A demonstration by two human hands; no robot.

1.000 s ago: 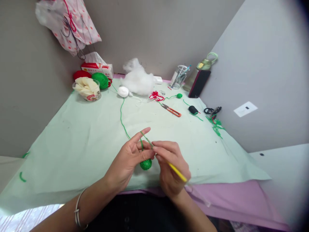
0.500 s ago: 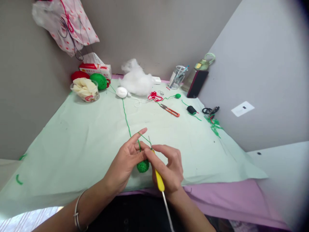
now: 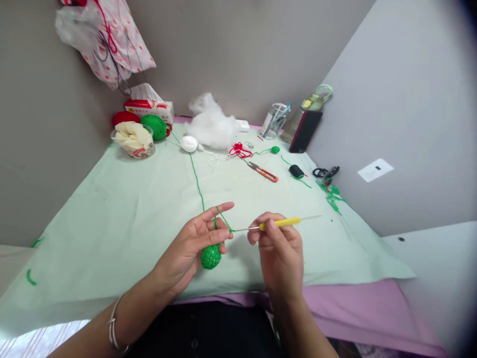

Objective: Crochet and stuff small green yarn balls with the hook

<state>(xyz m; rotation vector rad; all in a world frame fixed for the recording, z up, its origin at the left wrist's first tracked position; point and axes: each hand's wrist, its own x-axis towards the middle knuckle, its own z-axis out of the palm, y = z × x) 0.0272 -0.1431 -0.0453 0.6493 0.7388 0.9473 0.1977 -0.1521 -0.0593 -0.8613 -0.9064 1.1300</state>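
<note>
- Green round crocheted piece hangs below the left hand, its top pinched between thumb and fingers.
- Yellow-handled thin metal hook is pinched in the right hand, its tip at the green yarn strand looped over the left index finger.
- Orange-handled metal snips lie beyond the hands on the pale green cloth-covered surface.

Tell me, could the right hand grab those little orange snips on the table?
Probably yes: the orange snips lie ahead of the right hand, with only pale cloth between. But that hand holds a yellow-handled hook, so it might need to put that down first.
</note>
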